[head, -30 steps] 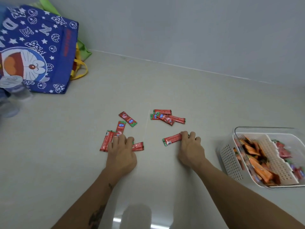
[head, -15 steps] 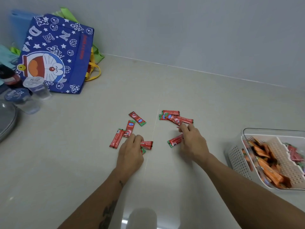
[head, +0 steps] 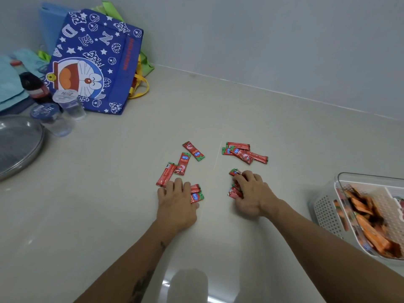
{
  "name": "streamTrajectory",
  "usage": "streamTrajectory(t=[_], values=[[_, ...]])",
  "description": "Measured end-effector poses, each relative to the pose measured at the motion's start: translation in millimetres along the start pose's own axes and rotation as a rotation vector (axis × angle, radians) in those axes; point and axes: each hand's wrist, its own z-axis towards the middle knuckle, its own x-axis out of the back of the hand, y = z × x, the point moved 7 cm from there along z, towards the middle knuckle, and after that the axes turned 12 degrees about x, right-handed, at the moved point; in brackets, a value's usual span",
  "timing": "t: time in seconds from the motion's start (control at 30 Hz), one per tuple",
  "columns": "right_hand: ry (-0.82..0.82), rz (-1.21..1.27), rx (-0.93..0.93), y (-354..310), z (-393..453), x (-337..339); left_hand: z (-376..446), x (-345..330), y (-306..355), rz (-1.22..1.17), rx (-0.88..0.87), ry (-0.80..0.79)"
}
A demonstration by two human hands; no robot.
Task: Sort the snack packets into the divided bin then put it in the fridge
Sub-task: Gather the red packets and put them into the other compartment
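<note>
Red snack packets lie loose on the pale counter: a small pile (head: 244, 153) at the back right and three single ones (head: 183, 164) at the back left. My left hand (head: 177, 204) lies flat with its fingers resting on two red packets (head: 196, 193). My right hand (head: 255, 195) has its fingers curled round red packets (head: 235, 192), whose ends stick out to its left. The clear divided bin (head: 369, 178) stands at the right edge, with orange packets (head: 367, 217) in its near compartment and red ones (head: 401, 204) beyond the divider.
A blue cartoon tote bag (head: 94, 62) leans on the wall at the back left. Beside it stand a cola bottle (head: 30, 84) and two sealed water cups (head: 68, 103). A round metal tray (head: 17, 145) lies at the left edge.
My right hand reached to the pile, then drew back toward me, now curled round red packets. My left hand stayed on its packets. The view shifted left, showing the tray and bottle.
</note>
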Motion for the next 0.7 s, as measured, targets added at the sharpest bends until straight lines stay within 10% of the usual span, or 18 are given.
streamTrajectory(t=[0.33,0.7], values=[[0.043,-0.093,-0.129,-18,-17,-10,3,13,3,-0.088,-0.057,0.084],[0.096,-0.031,-0.061,-27,-9,-2,61,25,-53,-0.354,0.324,-0.067]])
